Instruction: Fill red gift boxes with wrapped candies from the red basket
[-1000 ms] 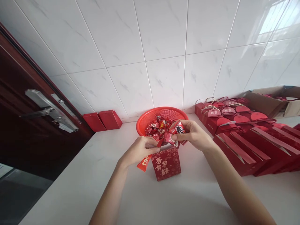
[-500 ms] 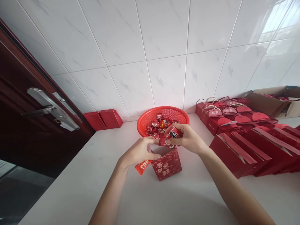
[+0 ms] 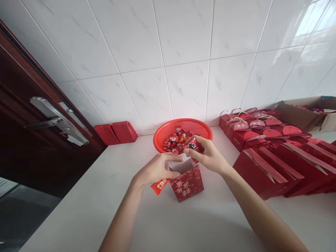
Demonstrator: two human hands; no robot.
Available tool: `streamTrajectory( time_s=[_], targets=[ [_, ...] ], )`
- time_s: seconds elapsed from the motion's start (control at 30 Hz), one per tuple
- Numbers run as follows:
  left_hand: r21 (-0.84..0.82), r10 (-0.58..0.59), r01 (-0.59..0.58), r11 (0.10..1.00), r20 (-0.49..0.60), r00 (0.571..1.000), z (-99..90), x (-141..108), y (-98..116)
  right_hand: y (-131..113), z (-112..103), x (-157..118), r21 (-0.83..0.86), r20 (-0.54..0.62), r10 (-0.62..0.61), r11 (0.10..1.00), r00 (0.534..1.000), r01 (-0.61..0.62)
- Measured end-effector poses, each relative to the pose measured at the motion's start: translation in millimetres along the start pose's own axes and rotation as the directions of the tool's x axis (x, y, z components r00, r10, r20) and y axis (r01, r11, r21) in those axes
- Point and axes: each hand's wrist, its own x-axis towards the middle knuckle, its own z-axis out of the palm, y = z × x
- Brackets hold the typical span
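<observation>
An open red gift box [image 3: 187, 185] with pale lettering stands on the white table. My left hand [image 3: 156, 170] grips its left edge, thumb outside and fingers over the opening. A bright red packet [image 3: 159, 185] sticks out beneath that palm; what holds it is hidden. Above the box's back right corner, my right hand [image 3: 207, 154] pinches a red candy packet [image 3: 195, 144] with black and white print. Just behind the box is a red mesh basket [image 3: 157, 140] with many small wrapped candies [image 3: 181, 138].
Two closed red boxes [image 3: 115, 133] stand by the wall near the door [image 3: 39, 140]. At the right are rows of filled-looking red boxes with cord handles [image 3: 241, 131], upright red boxes [image 3: 262, 171] and a cardboard box [image 3: 301, 113].
My right hand has shifted slightly up with its packet, and part of the red wrapping that was over the box opening is gone from there. My left hand stays in place.
</observation>
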Motion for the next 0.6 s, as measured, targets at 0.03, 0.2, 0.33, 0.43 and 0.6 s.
streamTrajectory(
  time_s=[0.03, 0.2, 0.33, 0.43, 0.6],
  targets=[
    [-0.001, -0.001, 0.001, 1.000, 0.002, 1.000, 0.0, 0, -1, 1, 1, 0, 0.021, 0.012, -0.008, 1.000, 1.000, 0.008],
    [-0.017, 0.034, -0.034, 0.999, 0.028, 0.999, -0.6, 4, -4, 4, 2, 1, -0.067, 0.185, -0.169, 0.981, 0.968, 0.184],
    [0.021, 0.091, -0.092, 0.996, 0.028, 0.995, -1.2, 5, -5, 5, -2, 1, -0.233, 0.344, -0.191, 0.931, 0.919, 0.281],
    [0.049, 0.084, -0.085, 0.995, 0.011, 0.996, -2.3, 4, -4, 5, -7, 1, -0.248, 0.288, -0.198, 0.930, 0.937, 0.273],
    [0.085, 0.052, -0.046, 0.995, -0.074, 0.996, -5.4, 2, -3, 11, -16, 4, -0.268, 0.111, -0.150, 0.947, 0.982, 0.175]
  ],
)
